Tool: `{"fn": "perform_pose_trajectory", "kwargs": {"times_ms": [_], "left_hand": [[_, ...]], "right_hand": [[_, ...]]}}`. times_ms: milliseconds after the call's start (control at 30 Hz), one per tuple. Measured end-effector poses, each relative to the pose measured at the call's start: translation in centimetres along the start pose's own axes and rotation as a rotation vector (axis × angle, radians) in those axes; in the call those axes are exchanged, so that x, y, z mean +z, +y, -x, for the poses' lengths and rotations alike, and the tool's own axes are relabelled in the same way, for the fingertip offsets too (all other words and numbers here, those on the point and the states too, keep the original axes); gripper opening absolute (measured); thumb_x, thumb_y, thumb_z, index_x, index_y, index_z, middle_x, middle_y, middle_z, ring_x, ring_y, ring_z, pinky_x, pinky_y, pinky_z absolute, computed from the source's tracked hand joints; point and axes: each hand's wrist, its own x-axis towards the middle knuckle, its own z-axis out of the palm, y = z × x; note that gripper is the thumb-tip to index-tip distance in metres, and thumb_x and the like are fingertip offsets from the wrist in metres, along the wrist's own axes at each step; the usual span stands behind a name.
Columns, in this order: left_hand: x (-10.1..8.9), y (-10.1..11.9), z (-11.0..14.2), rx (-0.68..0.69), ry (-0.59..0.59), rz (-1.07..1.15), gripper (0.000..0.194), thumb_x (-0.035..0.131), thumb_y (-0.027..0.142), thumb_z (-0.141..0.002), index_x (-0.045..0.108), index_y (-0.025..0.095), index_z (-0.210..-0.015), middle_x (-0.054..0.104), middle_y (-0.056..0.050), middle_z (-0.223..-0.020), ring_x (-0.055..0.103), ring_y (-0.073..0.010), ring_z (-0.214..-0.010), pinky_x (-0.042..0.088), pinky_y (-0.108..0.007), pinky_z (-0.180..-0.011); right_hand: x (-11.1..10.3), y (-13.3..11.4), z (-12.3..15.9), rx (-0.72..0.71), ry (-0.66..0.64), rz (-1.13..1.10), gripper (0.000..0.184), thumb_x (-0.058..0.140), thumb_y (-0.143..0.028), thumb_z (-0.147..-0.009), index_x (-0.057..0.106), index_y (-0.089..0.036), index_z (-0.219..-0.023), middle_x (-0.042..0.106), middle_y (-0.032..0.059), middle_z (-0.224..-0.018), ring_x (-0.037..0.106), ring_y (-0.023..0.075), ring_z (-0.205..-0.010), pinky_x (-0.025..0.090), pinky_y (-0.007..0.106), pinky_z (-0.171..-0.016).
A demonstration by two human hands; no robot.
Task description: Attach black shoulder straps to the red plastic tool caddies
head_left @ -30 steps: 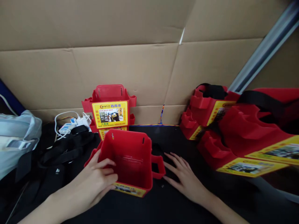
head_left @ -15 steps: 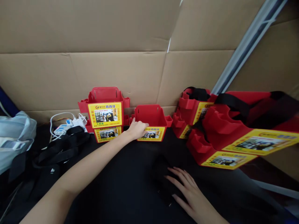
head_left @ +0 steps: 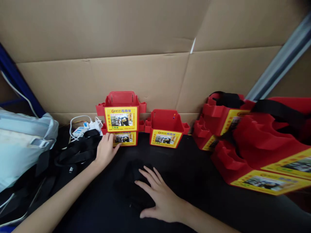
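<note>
My left hand [head_left: 107, 149] is at the left front corner of the lower red tool box [head_left: 125, 138]. Its thumb is over the front label and its fingers are at the side; the fingertips are partly hidden. On top of that box sits another red tool box [head_left: 120, 119] with a yellow label. A single red tool box [head_left: 166, 138] stands a little to the right. My right hand [head_left: 161, 199] is open, fingers spread over a dark black bundle [head_left: 136, 183] that looks like fabric or strap. Its outline hardly shows against the black surface.
On the right, more red tool boxes [head_left: 252, 158] are stacked, with black straps [head_left: 225, 98] on top. To the left lie black straps [head_left: 73, 155], a white power strip [head_left: 84, 129] and a pale blue bag [head_left: 24, 139]. A cardboard wall [head_left: 145, 74] rises behind.
My left hand has left the single tool box and moved left to the stacked pair. My right hand and the black bundle have shifted left. The view has turned left.
</note>
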Motion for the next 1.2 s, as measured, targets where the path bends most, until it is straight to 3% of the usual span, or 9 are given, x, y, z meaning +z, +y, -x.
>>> {"fn": "perform_pose_trajectory", "kwargs": {"times_ms": [133, 400, 500, 567, 733, 800, 900, 1067, 1200], "left_hand": [[1.4, -3.9, -0.5, -0.067, -0.026, 0.006, 0.019, 0.055, 0.029, -0.077, 0.04, 0.021, -0.084, 0.047, -0.007, -0.093, 0.052, -0.0246, -0.089, 0.048, -0.035, -0.067], [3.0, -3.7, -1.4, -0.075, -0.068, 0.126, 0.014, 0.051, 0.027, -0.08, 0.042, 0.019, -0.087, 0.047, -0.009, -0.1, 0.055, -0.0246, -0.09, 0.049, -0.035, -0.067], [2.0, -3.6, -0.2, -0.086, -0.078, 0.166, 0.021, 0.053, 0.033, -0.079, 0.044, 0.019, -0.092, 0.049, -0.01, -0.104, 0.054, -0.0261, -0.098, 0.049, -0.038, -0.073], [0.5, -3.4, 1.5, -0.072, -0.111, 0.258, 0.031, 0.056, 0.038, -0.077, 0.044, 0.02, -0.1, 0.051, -0.009, -0.107, 0.053, -0.0242, -0.103, 0.048, -0.038, -0.081], [-3.2, -0.9, 6.8, 0.155, -0.532, 0.816, 0.099, 0.076, 0.041, -0.056, 0.02, 0.026, -0.137, 0.032, -0.012, -0.139, 0.032, -0.0263, -0.128, 0.033, -0.041, -0.103], [-4.0, 0.3, 7.7, 0.096, -0.468, 0.888, 0.114, 0.079, 0.04, -0.05, 0.01, 0.027, -0.14, 0.024, -0.013, -0.144, 0.027, -0.0279, -0.131, 0.028, -0.043, -0.106], [-5.3, 0.3, 7.0, -0.02, -0.246, 0.919, 0.104, 0.077, 0.037, -0.054, 0.017, 0.025, -0.138, 0.03, -0.013, -0.14, 0.033, -0.0291, -0.128, 0.03, -0.045, -0.105], [-9.7, -7.0, 3.0, -0.197, -0.072, 0.723, 0.054, 0.063, 0.031, -0.071, 0.043, 0.022, -0.12, 0.056, -0.005, -0.115, 0.053, -0.026, -0.105, 0.043, -0.042, -0.091], [-12.4, -15.6, 0.7, -0.281, 0.002, 0.271, 0.043, 0.055, 0.034, -0.078, 0.042, 0.028, -0.118, 0.054, 0.002, -0.113, 0.05, -0.0234, -0.106, 0.038, -0.042, -0.095]], "right_hand": [[1.1, -0.4, -3.8, -0.096, 0.02, 0.016, 0.074, 0.053, -0.064, -0.071, 0.041, -0.023, -0.132, 0.03, 0.0138, -0.141, 0.012, 0.0312, -0.134, 0.01, 0.056, -0.105], [1.9, -0.6, -5.3, -0.135, 0.065, 0.046, 0.049, 0.056, -0.051, -0.075, 0.054, -0.023, -0.115, 0.041, 0.0116, -0.131, 0.025, 0.0279, -0.128, 0.019, 0.051, -0.102], [1.9, -0.3, -5.0, -0.139, 0.059, 0.038, 0.029, 0.058, -0.016, -0.074, 0.056, -0.02, -0.103, 0.048, 0.0097, -0.122, 0.035, 0.0239, -0.119, 0.028, 0.044, -0.098], [1.9, -0.2, -5.1, -0.118, 0.076, -0.008, 0.04, 0.048, 0.003, -0.065, 0.054, -0.019, -0.098, 0.051, 0.0083, -0.114, 0.041, 0.0214, -0.112, 0.033, 0.04, -0.094], [1.7, -1.9, -7.9, -0.115, 0.368, -0.383, 0.041, 0.039, 0.005, -0.061, 0.049, -0.021, -0.091, 0.047, 0.0066, -0.105, 0.046, 0.0187, -0.105, 0.039, 0.035, -0.089], [1.0, -3.7, -10.0, -0.161, 0.473, -0.52, 0.034, 0.046, -0.003, -0.066, 0.048, -0.022, -0.094, 0.044, 0.0067, -0.109, 0.046, 0.0199, -0.106, 0.04, 0.035, -0.09], [-1.1, -6.3, -12.3, -0.277, 0.483, -0.588, 0.044, 0.049, -0.009, -0.071, 0.042, -0.024, -0.112, 0.043, 0.0076, -0.117, 0.043, 0.019, -0.114, 0.036, 0.037, -0.098], [-7.3, -7.5, -9.3, -0.322, 0.294, -0.229, 0.059, 0.046, -0.018, -0.081, 0.024, -0.025, -0.135, 0.02, 0.0053, -0.144, 0.02, 0.0209, -0.133, 0.028, 0.042, -0.107], [-13.8, -3.0, 0.4, 0.088, 0.662, 0.261, 0.057, 0.043, -0.026, -0.085, 0.02, -0.036, -0.136, 0.014, 0.0003, -0.145, 0.007, 0.0291, -0.135, 0.012, 0.053, -0.11]]}}
